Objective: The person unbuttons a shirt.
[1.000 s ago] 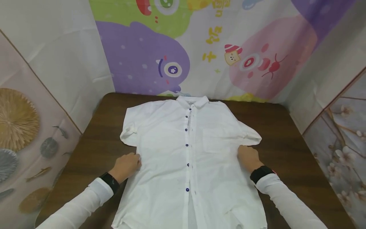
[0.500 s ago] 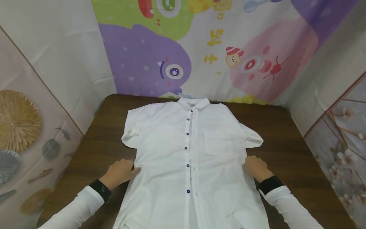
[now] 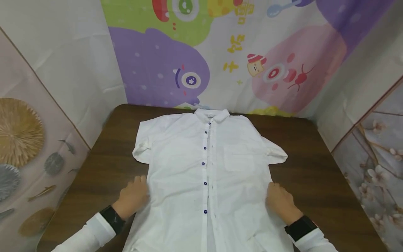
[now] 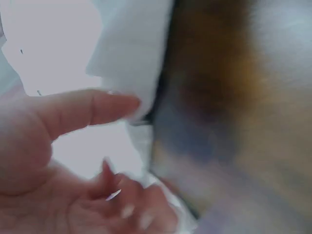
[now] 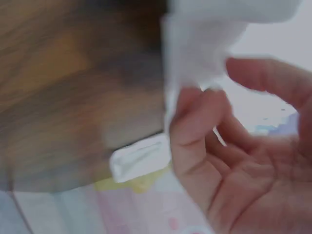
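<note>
A white short-sleeved shirt lies flat, front up, its collar toward the far edge of the table and dark buttons down the middle. At its left side edge is my left hand; in the left wrist view the thumb stands apart from the bent fingers, over the cloth. My right hand is beside the opposite side edge. In the right wrist view its curled fingers meet the cloth edge, with the thumb held away from them. The lower hem runs out of the head view.
The dark wooden table shows on both sides of the shirt. A cartoon-printed cloth hangs behind it. Patterned panels stand close on the left and right.
Both hands have moved down along the shirt's side edges, from just below the sleeves toward the hem. The left thumb, spread over the cloth half a second ago, is now hidden in the head view.
</note>
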{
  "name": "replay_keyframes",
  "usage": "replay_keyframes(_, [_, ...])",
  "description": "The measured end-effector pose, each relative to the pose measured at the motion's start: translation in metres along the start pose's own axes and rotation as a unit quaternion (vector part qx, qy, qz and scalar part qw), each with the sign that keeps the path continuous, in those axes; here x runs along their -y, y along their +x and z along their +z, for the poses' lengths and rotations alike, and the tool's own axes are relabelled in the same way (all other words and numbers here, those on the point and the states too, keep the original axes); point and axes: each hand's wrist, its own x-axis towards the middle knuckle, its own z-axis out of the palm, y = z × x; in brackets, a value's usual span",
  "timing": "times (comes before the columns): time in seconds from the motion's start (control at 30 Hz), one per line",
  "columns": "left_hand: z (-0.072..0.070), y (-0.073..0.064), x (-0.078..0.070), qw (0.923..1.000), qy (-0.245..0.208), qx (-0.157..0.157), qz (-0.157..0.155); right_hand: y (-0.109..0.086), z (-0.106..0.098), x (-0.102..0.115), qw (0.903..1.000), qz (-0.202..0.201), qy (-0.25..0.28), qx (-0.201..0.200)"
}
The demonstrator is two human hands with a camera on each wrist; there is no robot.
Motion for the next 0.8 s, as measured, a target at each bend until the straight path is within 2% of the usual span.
replay_keyframes(0.07, [0.005, 0.007, -0.01, 0.995, 0.015, -0.08, 0.058, 0.001, 0.003, 0.013, 0.9985, -0.04, 0.006, -0.037])
replay_keyframes(0.1, [0.008, 0.01, -0.015, 0.9904, 0.022, -0.106, 0.086, 0.002, 0.004, 0.019, 0.9971, -0.062, 0.012, -0.044])
replay_keyframes(0.13, [0.011, 0.013, -0.02, 0.9866, 0.027, -0.115, 0.112, 0.002, 0.007, 0.026, 0.996, -0.078, 0.021, -0.036])
replay_keyframes(0.17, [0.015, 0.016, -0.024, 0.9859, 0.018, -0.104, 0.13, 0.003, 0.01, 0.031, 0.9948, -0.094, 0.029, -0.023])
replay_keyframes(0.23, [0.021, 0.019, -0.031, 0.9896, 0.012, -0.044, 0.136, 0.003, 0.015, 0.04, 0.9933, -0.105, 0.042, 0.023])
replay_keyframes(0.3, [0.025, 0.021, -0.035, 0.9925, 0.017, 0.024, 0.118, 0.002, 0.02, 0.046, 0.9916, -0.099, 0.047, 0.069])
replay_keyframes(0.37, [0.028, 0.023, -0.036, 0.9926, 0.02, 0.061, 0.103, 0.002, 0.023, 0.049, 0.9905, -0.087, 0.05, 0.094])
replay_keyframes(0.5, [0.027, 0.026, -0.035, 0.9923, 0.02, 0.064, 0.104, 0.003, 0.024, 0.049, 0.9914, -0.078, 0.045, 0.095])
replay_keyframes(0.8, [0.022, 0.03, -0.032, 0.9918, -0.001, 0.065, 0.11, 0.007, 0.023, 0.048, 0.9912, -0.089, 0.052, 0.082])
